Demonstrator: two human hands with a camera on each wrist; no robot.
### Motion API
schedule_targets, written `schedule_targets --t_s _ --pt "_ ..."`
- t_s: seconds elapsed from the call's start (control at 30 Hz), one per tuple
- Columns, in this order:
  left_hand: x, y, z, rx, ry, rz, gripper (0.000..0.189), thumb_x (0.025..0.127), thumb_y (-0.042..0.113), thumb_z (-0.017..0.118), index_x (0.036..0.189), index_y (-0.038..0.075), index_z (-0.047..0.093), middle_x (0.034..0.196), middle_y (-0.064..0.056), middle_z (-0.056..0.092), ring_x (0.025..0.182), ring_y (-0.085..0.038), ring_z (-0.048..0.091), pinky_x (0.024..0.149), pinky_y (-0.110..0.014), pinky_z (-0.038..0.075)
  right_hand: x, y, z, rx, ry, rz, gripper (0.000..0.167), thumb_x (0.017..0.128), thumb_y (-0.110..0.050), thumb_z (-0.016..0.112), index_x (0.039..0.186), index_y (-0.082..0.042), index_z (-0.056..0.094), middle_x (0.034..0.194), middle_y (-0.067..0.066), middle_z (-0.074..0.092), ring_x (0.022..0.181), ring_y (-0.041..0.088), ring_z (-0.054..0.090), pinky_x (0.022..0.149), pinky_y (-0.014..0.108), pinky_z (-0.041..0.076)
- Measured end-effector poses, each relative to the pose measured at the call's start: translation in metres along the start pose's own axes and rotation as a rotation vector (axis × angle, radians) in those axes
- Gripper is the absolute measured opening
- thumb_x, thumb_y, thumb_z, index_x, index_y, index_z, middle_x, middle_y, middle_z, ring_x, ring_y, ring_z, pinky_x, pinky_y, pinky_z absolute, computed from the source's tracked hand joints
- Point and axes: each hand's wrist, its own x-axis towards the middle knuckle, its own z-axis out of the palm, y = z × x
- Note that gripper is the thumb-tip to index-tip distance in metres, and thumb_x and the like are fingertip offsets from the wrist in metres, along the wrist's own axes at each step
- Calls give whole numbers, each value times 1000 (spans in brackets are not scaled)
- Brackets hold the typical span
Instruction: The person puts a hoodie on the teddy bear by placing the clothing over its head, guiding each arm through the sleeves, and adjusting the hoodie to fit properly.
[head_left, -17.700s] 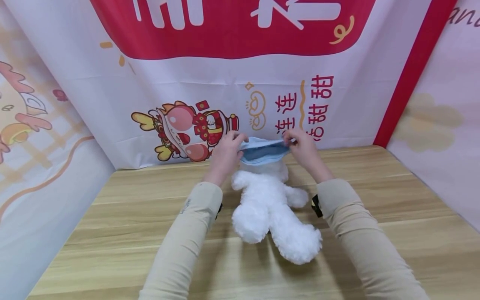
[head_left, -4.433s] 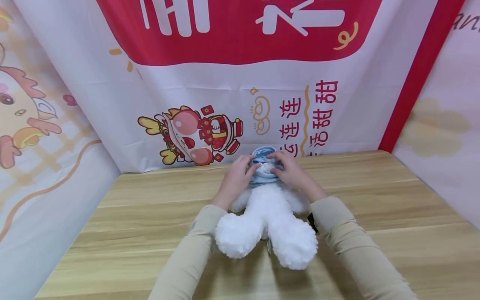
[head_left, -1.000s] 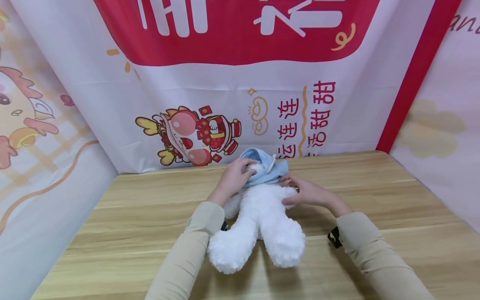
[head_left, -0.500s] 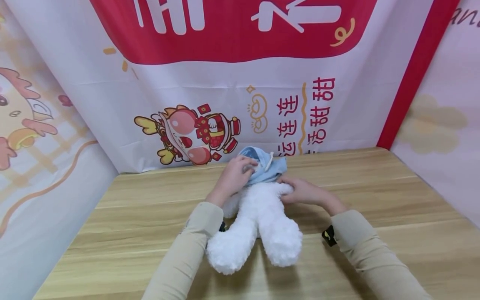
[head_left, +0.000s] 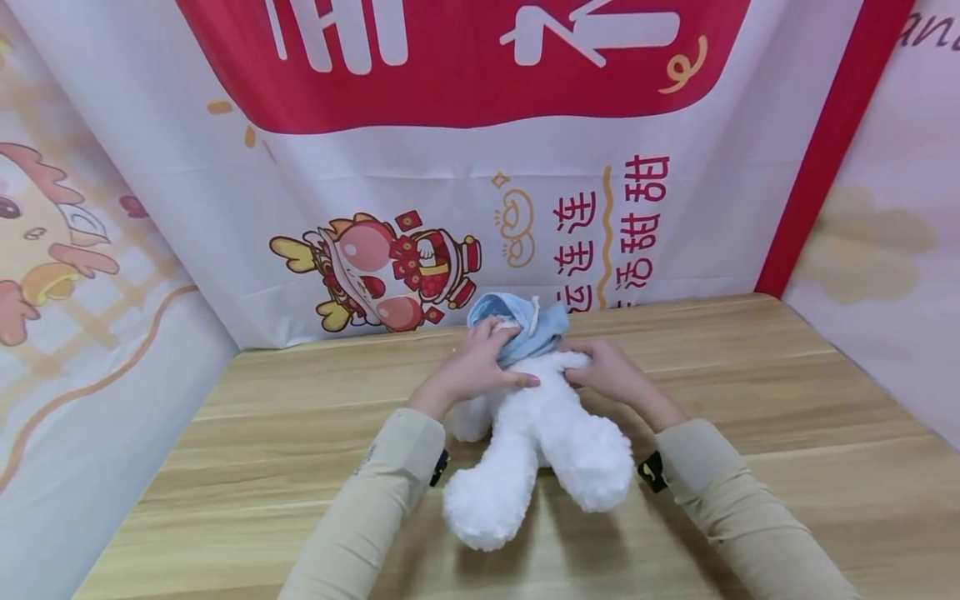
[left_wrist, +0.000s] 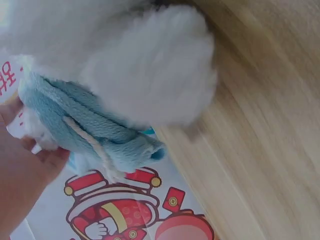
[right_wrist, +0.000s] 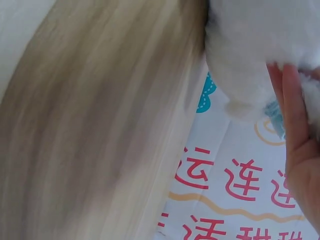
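A white plush toy lies on the wooden table with its legs toward me. Bunched about its head and neck is a light blue hooded garment with a white cord. My left hand grips the toy's upper body, thumb across the chest and fingers at the hood opening. On the other side, my right hand holds the toy's arm near the garment's edge; its straight-looking fingers touch white fur in the right wrist view. The toy's face is hidden.
The wooden table spreads to both sides. Behind it hangs a white and red printed cloth, close to the toy's head. Printed panels stand at left and right. Dark straps show at both wrists.
Earlier, both hands held the blue garment above the toy's head; now it surrounds the head and neck. Lately my left thumb has moved onto the chest, and the toy's legs have swung right.
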Motion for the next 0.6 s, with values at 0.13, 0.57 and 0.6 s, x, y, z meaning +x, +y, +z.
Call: schedule_targets --t_s 0.13,0.57,0.6 --pt "1 3 6 -2 25 -23 95 78 57 70 151 14 26 156 -16 16 145 -38 16 116 -54 23 2 -3 -6 -71 96 53 32 82 -10 64 110 3 67 105 21 70 86 23 64 76 35 54" --pt "8 3 19 -87 94 -44 101 74 54 74 151 14 22 159 -13 14 147 -35 12 119 -52 18 1 -20 -38 31 -12 19 20 81 -1 65 100 6 64 99 22 63 85 20 63 72 31 58" --pt "8 4 20 -92 97 -39 101 74 53 75 151 13 22 159 -13 14 147 -35 12 119 -52 18 1 -22 -40 47 -42 22 19 83 0 63 101 7 63 99 22 63 85 20 64 73 31 59"
